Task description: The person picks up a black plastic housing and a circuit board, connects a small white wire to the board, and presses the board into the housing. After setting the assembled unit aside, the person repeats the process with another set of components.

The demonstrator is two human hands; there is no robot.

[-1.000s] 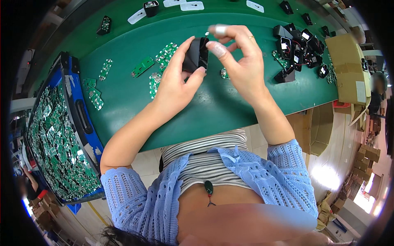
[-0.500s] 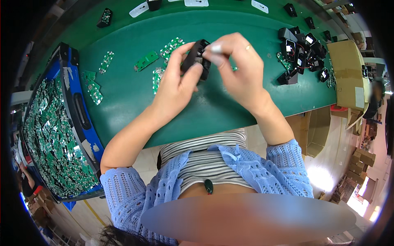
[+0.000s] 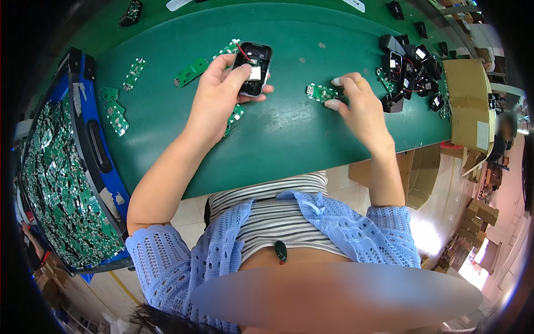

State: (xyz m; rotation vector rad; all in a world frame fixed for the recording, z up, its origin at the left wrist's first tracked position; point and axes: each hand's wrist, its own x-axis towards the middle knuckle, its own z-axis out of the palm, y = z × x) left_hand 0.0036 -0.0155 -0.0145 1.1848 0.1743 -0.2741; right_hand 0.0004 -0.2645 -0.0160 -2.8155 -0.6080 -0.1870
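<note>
A black plastic housing [image 3: 261,55] rests in my left hand [image 3: 217,89], tilted so its inside shows, with a white rectangular part and a thin red wire in it. My left thumb presses on the inside of the housing while the fingers wrap behind it. My right hand [image 3: 359,106] is at the right end of a small green circuit board [image 3: 321,93] lying on the table. Its thumb and forefinger are apart on either side of that end, the thumb at the near edge. Partly hidden behind the left hand and the housing are more green boards [image 3: 236,113].
A blue-framed bin [image 3: 103,147] full of green boards stands at the left. Loose boards [image 3: 133,74] lie on the green table [image 3: 278,145]. Several black housings [image 3: 409,75] are heaped at the right, beside a cardboard box [image 3: 467,103]. More housings line the far side.
My right hand has left the housing and moved right, down to the circuit board on the table. My left hand has turned the housing so that its inside shows.
</note>
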